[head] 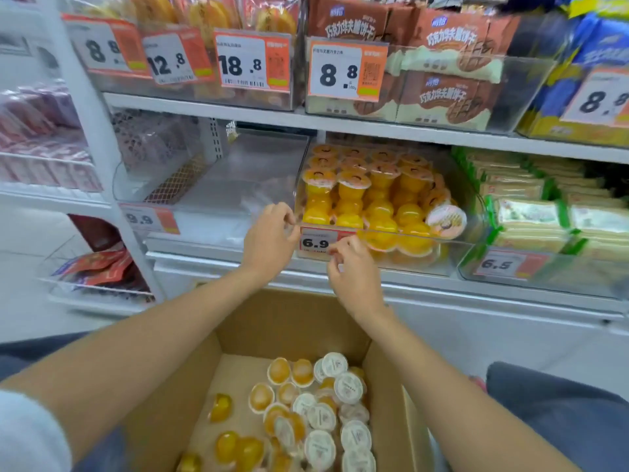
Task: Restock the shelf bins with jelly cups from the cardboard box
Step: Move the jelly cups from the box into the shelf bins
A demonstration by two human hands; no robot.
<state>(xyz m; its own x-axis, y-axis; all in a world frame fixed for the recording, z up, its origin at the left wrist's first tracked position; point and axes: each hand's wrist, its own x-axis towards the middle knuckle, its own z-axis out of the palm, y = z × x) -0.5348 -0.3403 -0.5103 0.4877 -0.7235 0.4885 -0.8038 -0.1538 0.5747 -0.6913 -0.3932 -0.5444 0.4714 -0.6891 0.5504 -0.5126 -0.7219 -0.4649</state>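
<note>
An open cardboard box (299, 321) sits between my knees with several orange jelly cups (316, 410) loose in its bottom. A clear shelf bin (476, 212) on the middle shelf holds stacked orange jelly cups (371, 195). My left hand (269, 240) is at the bin's front left corner, fingers curled at its rim. My right hand (354, 270) is just below the bin's 6.9 price tag (316, 241), fingers curled, with no cup visible in it. Whether either hand grips the bin is unclear.
To the left of the jelly bin stands an empty clear bin (238, 185). A bin of green-wrapped packs (544, 219) is on the right. Biscuit packs (442, 73) fill the shelf above. A white shelf post (102, 137) rises at left.
</note>
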